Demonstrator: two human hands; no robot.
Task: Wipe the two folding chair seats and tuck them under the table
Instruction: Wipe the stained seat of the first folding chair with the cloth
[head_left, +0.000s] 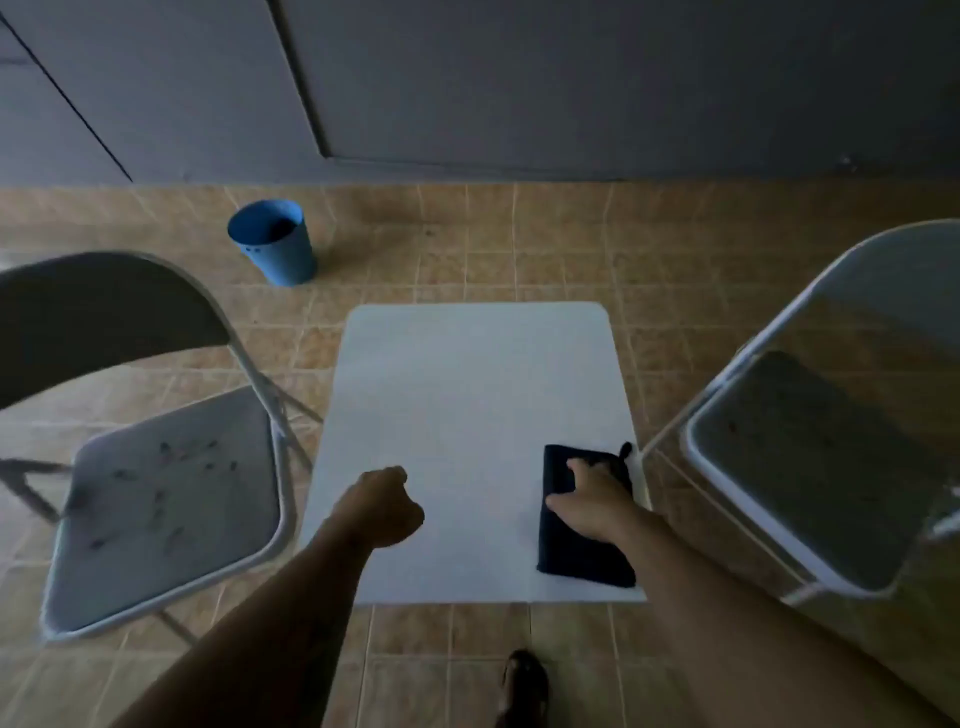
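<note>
My right hand (589, 501) covers the middle of the dark blue folded cloth (582, 551). The grey folding chair on my right (810, 467) is cut by the picture's edge. The dark specks on the left chair's grey seat (166, 509) are too blurred to identify.

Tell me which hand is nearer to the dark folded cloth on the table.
Right. The right hand rests on the dark folded cloth, fingers spread across its far end. The left hand is a closed fist over the white table, well off to the cloth's left.
</note>
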